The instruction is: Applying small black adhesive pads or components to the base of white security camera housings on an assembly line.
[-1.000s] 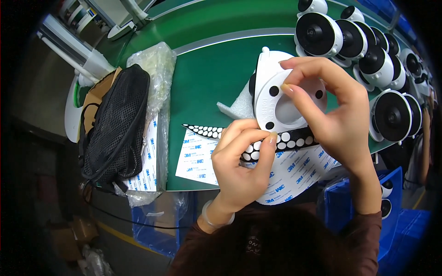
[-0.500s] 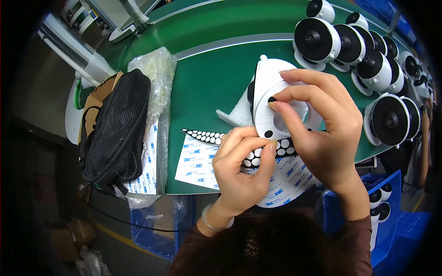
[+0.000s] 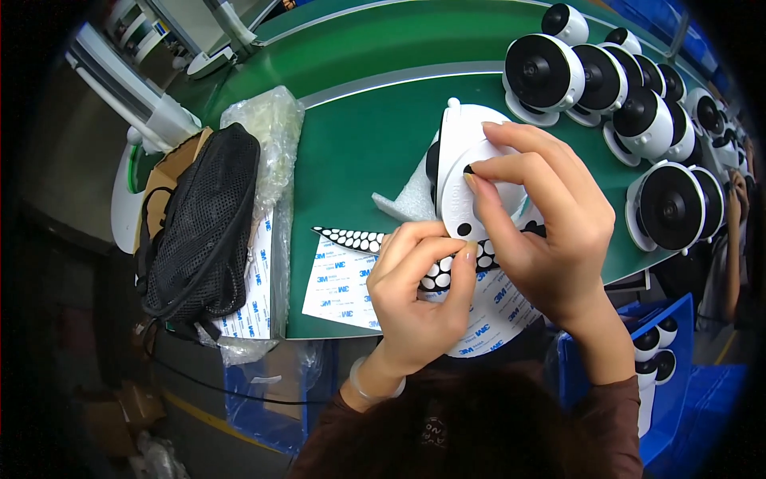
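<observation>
Over the green table [image 3: 351, 144], a white device [image 3: 471, 124] tilted toward the person

At the table's middle, the right hand [image 3: 542, 215] brings its thumb and forefinger together at a small black dot [image 3: 468, 169] on the device's flat round base [image 3: 456, 199]; whether they pinch the dot or only press it, I cannot tell. Its other fingers curl over the device's upper side. The left hand [image 3: 419, 291] has its thumb and forefinger tips pinched together just below the base's lower rim, over a black strip with white dots [image 3: 351, 239]; whether the strip is caught between them is unclear. A 2nd black dot [image 3: 464, 229] sits on the base just above those tips.

The strip runs leftward over a white sheet with blue print [image 3: 339, 291]. Pale foam [image 3: 407, 199] shows just left of the device.

Farther left, a black mesh bag [image 3: 199, 227] lies beside clear plastic wrapping [image 3: 275, 144]. To the right, similar white devices with round black faces [image 3: 542, 72] stand grouped on the table. Lower right, a blue bin [image 3: 678, 383] holds more white-and-black pieces [image 3: 661, 366].
</observation>
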Demonstrator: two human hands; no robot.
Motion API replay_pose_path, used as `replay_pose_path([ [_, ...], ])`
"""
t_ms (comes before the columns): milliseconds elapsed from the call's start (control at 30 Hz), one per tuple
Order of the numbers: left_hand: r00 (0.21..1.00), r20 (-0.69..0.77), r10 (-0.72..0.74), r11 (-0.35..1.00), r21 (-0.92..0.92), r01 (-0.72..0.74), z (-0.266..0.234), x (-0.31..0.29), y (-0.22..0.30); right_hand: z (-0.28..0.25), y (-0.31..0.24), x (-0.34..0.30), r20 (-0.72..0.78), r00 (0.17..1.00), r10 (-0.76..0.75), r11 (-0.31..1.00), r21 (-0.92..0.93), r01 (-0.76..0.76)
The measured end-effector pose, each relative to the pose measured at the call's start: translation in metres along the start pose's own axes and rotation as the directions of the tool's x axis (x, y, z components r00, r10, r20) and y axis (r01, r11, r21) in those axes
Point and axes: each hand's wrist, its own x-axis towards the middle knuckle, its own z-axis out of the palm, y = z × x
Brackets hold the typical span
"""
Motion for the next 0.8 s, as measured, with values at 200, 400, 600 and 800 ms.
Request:
replay_pose_path([
  [200,0.995,0.077,-0.061,0.996,-0.067,0.066,-0.005,0.001,0.003,-0.008,0.01,0.012,0.211,0.92,0.331,0.834,0.39,-0.39],
  [400,0.994,0.083,-0.072,0.996,-0.048,0.076,-0.005,-0.001,0.005,-0.01,0.014,0.014,0.459,0.8,0.387,0.731,0.375,-0.57],
  [600,0.994,0.082,-0.073,0.996,-0.042,0.077,-0.006,-0.002,0.005,-0.015,0.017,0.022,0.534,0.797,0.282,0.772,0.367,-0.519],
  [800,0.989,0.103,-0.107,0.991,-0.071,0.115,-0.006,-0.002,0.003,-0.02,0.015,0.032,0.606,0.776,0.172,0.908,0.209,-0.364],
])
